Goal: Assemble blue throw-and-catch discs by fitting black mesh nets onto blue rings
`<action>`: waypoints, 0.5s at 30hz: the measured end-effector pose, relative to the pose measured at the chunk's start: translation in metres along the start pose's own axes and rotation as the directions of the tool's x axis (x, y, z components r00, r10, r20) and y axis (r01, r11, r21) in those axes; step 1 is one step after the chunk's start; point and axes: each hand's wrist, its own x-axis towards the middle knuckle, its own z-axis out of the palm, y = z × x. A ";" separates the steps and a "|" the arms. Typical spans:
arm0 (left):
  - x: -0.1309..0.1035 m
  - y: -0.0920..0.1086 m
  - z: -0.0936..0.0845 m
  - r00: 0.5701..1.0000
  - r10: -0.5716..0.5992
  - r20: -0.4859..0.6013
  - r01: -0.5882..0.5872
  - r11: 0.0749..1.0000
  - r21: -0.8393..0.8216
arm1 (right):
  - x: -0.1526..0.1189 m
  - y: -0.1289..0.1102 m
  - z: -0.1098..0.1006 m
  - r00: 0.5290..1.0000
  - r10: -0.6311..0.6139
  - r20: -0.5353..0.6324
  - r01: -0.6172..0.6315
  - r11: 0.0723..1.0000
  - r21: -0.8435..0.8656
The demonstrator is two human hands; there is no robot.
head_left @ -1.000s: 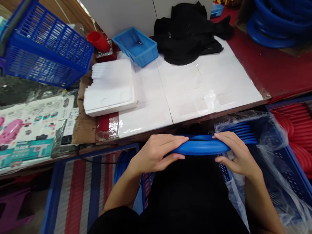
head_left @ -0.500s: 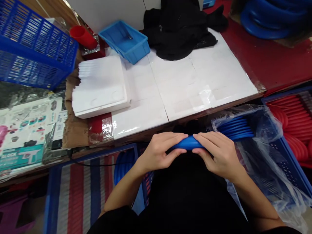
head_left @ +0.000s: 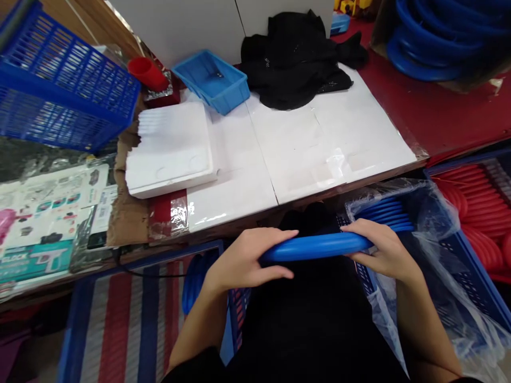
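A smooth blue ring-like piece (head_left: 319,247), seen nearly edge-on, is held level in front of my black clothing, below the table's front edge. My left hand (head_left: 251,258) grips its left end, thumb below and fingers above. Around its right end my right hand (head_left: 381,247) is closed, fingers over the top and thumb underneath. Just behind my right hand, several blue rings (head_left: 385,213) lie in a plastic-lined blue crate (head_left: 475,266).
The white-topped table (head_left: 291,154) bears a foam block (head_left: 171,149), a light-blue bin (head_left: 213,82) and black cloth (head_left: 295,64). A blue basket (head_left: 67,80) stands at left. Red rings (head_left: 479,207) fill a right-hand crate; more blue rings (head_left: 439,42) sit at back right.
My hands have moved apart along the blue piece, showing more of its middle. The piece now looks longer and sits slightly lower. The camera view has shifted a little.
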 end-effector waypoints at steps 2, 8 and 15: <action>0.013 0.014 0.008 0.998 0.061 -0.028 -0.058 0.993 0.103 | 0.004 -0.006 0.003 1.000 -0.029 0.006 0.030 0.999 -0.016; 0.011 0.014 0.013 0.976 0.203 -0.077 -0.183 0.961 0.209 | -0.004 -0.009 -0.005 0.997 -0.071 0.029 0.068 0.992 0.108; -0.003 0.003 0.015 0.986 0.159 -0.055 -0.150 0.980 0.134 | -0.012 0.013 0.005 0.993 0.042 0.107 -0.050 0.996 0.072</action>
